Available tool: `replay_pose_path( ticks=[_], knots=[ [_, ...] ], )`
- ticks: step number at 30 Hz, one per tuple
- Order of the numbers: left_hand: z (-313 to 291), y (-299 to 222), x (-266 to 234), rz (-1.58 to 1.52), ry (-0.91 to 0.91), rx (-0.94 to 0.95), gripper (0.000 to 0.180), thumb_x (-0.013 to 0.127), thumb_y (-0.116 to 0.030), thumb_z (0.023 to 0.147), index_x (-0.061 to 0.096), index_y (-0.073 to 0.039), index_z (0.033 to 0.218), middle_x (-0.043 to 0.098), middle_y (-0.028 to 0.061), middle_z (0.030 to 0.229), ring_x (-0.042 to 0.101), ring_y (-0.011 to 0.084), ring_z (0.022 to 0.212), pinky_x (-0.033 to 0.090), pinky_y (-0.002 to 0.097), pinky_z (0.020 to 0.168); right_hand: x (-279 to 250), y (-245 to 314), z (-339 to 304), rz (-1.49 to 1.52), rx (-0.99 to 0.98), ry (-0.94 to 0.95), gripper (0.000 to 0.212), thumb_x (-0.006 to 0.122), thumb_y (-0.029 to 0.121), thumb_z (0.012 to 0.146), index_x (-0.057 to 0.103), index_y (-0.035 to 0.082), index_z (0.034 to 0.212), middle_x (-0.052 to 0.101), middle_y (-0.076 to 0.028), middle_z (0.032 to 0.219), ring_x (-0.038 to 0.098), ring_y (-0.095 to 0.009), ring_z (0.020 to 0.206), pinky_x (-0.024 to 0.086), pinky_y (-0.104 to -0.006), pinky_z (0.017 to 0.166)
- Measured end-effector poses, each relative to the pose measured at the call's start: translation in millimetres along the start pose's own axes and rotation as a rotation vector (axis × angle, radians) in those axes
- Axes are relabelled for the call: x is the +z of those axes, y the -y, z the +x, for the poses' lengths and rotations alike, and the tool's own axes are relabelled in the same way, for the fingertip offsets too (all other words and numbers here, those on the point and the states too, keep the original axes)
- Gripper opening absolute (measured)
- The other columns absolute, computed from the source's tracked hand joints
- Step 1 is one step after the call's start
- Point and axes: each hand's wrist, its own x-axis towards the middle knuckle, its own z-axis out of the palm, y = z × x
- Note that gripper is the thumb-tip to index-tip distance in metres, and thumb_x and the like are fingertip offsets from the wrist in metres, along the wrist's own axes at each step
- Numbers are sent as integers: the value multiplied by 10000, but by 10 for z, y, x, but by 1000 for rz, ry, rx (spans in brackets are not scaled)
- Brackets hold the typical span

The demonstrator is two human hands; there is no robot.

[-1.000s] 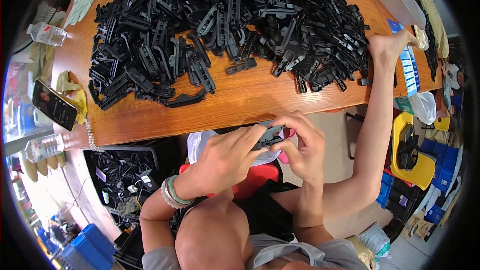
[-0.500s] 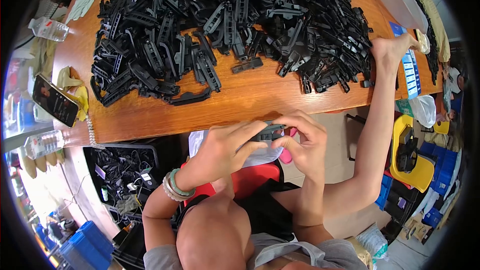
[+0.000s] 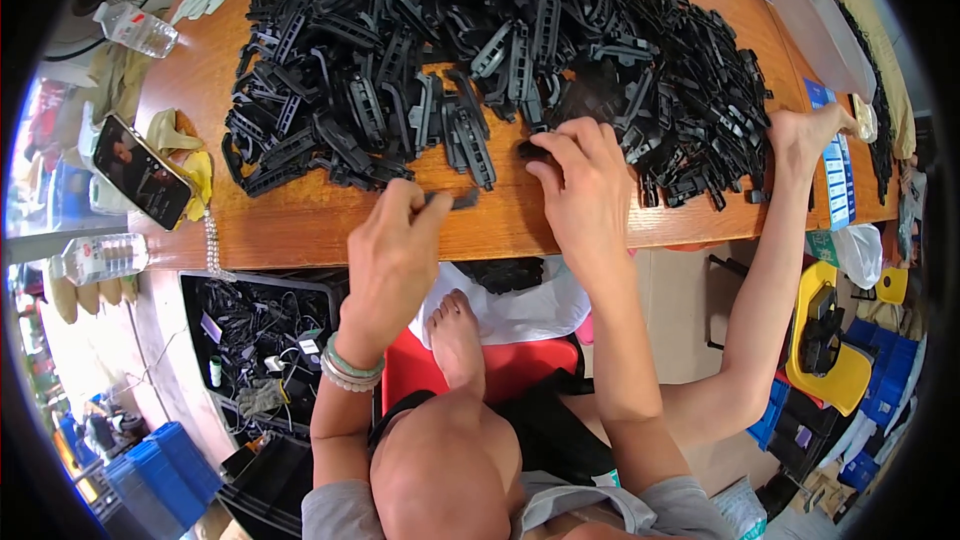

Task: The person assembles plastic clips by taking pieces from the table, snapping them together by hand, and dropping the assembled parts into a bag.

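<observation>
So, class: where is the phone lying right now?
In the head view the phone lies at the table's left edge, beside yellow gloves, left of the black parts pile.

Black plastic parts (image 3: 480, 50), brown wooden table (image 3: 300, 225)

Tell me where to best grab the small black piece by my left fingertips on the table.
Pinch the small black piece across its narrow width, coming from above at the near table edge. It lies flat and apart from the pile, beside the left hand.
</observation>
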Motion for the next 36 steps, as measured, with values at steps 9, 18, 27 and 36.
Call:
replay_pose_path(
  ticks=[9,18,27,36],
  knots=[
    [-91,-124,173,-389,-343,-110,170,659,61,731,559,26,863,525,131,948,576,212,689,471,296,564,-126,30,-119,65,24,-105,155,690,5,715,608,13,846,585,-95,864,575,-262,737,462,-334,632],
    [-220,-97,83,-262,-185,-392,182,662,-46,772,511,-6,865,512,97,764,555,260,575,447,333,520,-276,181,-477,435,422,-7,219,627,-67,774,611,-22,988,577,-73,870,595,-132,730,480,-233,598],
    [-104,-447,-85,-1235,171,-580,113,572,-46,878,564,32,959,605,54,715,572,72,569,445,199,497,-595,168,-591,1022,453,348,165,596,-143,753,627,-88,905,620,-134,879,666,-216,764,541,-269,667],
    [-25,-497,-124,-1029,390,-389,261,612,-100,851,611,47,1066,599,82,741,533,93,534,411,220,467,-598,118,-672,908,464,253,191,628,-114,751,642,-56,932,628,-106,860,662,-182,748,537,-255,657]
  ],
)
